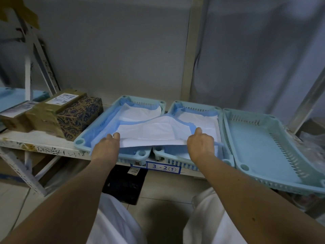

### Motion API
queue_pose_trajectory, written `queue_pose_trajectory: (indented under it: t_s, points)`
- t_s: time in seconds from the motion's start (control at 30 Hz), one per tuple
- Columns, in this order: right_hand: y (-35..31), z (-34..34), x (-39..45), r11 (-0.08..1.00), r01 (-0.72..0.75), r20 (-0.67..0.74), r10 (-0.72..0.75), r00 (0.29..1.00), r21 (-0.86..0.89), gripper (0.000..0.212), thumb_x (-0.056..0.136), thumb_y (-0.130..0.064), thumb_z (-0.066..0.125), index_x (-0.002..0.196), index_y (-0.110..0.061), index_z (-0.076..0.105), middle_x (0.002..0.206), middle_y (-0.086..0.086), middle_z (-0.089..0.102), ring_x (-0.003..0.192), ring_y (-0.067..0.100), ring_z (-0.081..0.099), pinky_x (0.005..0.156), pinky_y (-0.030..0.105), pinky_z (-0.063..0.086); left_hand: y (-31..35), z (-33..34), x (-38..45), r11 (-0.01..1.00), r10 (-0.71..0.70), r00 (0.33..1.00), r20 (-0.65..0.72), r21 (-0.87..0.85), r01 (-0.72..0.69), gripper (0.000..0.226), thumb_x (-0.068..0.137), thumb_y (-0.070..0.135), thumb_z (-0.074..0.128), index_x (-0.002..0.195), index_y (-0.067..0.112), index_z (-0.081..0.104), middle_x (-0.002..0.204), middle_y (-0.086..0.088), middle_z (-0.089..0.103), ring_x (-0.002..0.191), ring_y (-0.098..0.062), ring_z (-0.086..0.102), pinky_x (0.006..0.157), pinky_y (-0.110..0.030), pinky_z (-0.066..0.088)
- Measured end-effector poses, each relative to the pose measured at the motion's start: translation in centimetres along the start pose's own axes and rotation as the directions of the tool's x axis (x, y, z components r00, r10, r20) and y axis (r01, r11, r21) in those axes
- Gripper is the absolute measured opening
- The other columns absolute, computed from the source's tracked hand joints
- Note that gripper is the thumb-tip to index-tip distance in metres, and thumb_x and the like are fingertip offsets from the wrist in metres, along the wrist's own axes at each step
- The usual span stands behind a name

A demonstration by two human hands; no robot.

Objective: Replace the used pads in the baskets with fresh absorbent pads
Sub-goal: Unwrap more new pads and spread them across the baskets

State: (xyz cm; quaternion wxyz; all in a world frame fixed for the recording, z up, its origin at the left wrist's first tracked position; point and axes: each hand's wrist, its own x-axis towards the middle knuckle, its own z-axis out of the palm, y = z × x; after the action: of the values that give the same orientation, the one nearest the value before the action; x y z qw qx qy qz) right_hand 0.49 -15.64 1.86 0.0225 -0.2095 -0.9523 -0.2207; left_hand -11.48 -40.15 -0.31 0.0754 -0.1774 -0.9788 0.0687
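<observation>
both hands (105, 147) (200, 143) grip pad (154, 131) over baskets (80, 142) | boxes (58, 113) left | bare basket (246, 118) right

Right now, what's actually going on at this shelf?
A person is holding a white absorbent pad with blue edging by its near edge, left hand and right hand each pinching one end. It spans the left light-blue plastic basket and the middle basket, both already lined with pads. The right basket is bare. Taped cardboard boxes sit further left.
</observation>
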Motion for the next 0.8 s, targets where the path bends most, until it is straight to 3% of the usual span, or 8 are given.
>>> queue_pose_trajectory:
  t_s: [0.1,0.17,0.27,0.3,0.4,0.5,0.67,0.8]
  points:
    - [1.0,-1.4,1.5,0.970,-0.121,0.035,0.116,0.993,0.210,0.032,0.089,-0.004,0.052,0.121,-0.007,0.056,0.122,0.013,0.044,0.095,0.024,0.058,0.071,0.028,0.042,0.8,-1.5,0.1,1.000,-0.002,0.995,-0.095,-0.028,-0.001,0.037,0.088,0.001,0.049,0.120,0.011,0.037,0.118,-0.010,0.045,0.107,-0.026,0.050,0.078,-0.035,0.047]
    - [2.1,-2.7,2.9,0.918,-0.217,0.017,0.224,0.974,0.331,0.031,0.091,-0.002,0.049,0.121,-0.006,0.057,0.122,0.014,0.052,0.107,0.028,0.059,0.082,0.030,0.046,1.8,-2.8,0.1,0.996,0.087,0.978,-0.188,0.027,-0.084,0.025,0.087,0.006,0.047,0.111,0.013,0.045,0.110,-0.008,0.050,0.100,-0.026,0.051,0.071,-0.034,0.042]
    - [5.0,-4.2,4.7,0.796,-0.335,0.014,0.380,0.925,0.504,0.029,0.092,-0.005,0.047,0.116,-0.004,0.062,0.118,0.017,0.063,0.112,0.033,0.059,0.090,0.035,0.048,4.1,-5.1,0.0,0.960,0.280,0.925,-0.258,0.061,-0.274,0.019,0.074,0.011,0.064,0.091,0.011,0.055,0.082,-0.008,0.059,0.071,-0.028,0.058,0.055,-0.032,0.041]
    - [6.1,-4.7,5.3,0.749,-0.342,0.009,0.410,0.912,0.568,0.030,0.092,-0.007,0.046,0.115,-0.004,0.064,0.118,0.018,0.064,0.112,0.035,0.059,0.091,0.036,0.048,5.0,-5.7,-0.2,0.945,0.324,0.909,-0.263,0.049,-0.323,0.021,0.075,0.014,0.065,0.092,0.012,0.054,0.079,-0.007,0.059,0.067,-0.028,0.059,0.053,-0.031,0.040]
    - [9.2,-6.1,6.8,0.601,-0.270,0.045,0.363,0.931,0.752,0.031,0.095,-0.010,0.043,0.118,-0.002,0.063,0.125,0.019,0.060,0.116,0.035,0.056,0.092,0.034,0.045,8.4,-7.6,-1.0,0.901,0.419,0.882,-0.216,-0.019,-0.433,0.030,0.086,0.024,0.052,0.112,0.015,0.043,0.094,-0.005,0.063,0.081,-0.030,0.063,0.062,-0.031,0.036]
    - [12.3,-6.8,7.7,0.430,-0.241,0.078,0.364,0.928,0.870,0.032,0.092,-0.016,0.047,0.111,0.002,0.065,0.119,0.020,0.062,0.111,0.036,0.058,0.092,0.036,0.046,12.4,-8.7,-1.5,0.829,0.531,0.817,-0.224,-0.063,-0.555,0.038,0.084,0.018,0.048,0.121,0.014,0.037,0.092,-0.009,0.066,0.078,-0.032,0.061,0.063,-0.032,0.038]
    - [16.3,-5.9,7.8,0.583,-0.200,-0.029,0.359,0.933,0.788,0.030,0.086,0.001,0.050,0.111,0.004,0.065,0.119,0.021,0.061,0.110,0.038,0.057,0.097,0.042,0.047,21.1,-10.6,-3.3,0.712,0.641,0.758,-0.118,-0.276,-0.645,0.050,0.081,0.011,0.053,0.128,0.013,0.035,0.100,-0.014,0.062,0.087,-0.035,0.061,0.064,-0.032,0.037]
    - [19.1,-4.0,7.9,0.769,-0.252,-0.086,0.369,0.925,0.588,0.035,0.089,-0.001,0.047,0.122,-0.007,0.057,0.127,0.013,0.054,0.120,0.035,0.048,0.099,0.036,0.044,28.6,-11.4,-3.9,0.661,0.643,0.765,0.033,-0.528,-0.533,0.055,0.081,0.011,0.057,0.132,0.011,0.035,0.115,-0.015,0.058,0.104,-0.035,0.057,0.074,-0.034,0.042]
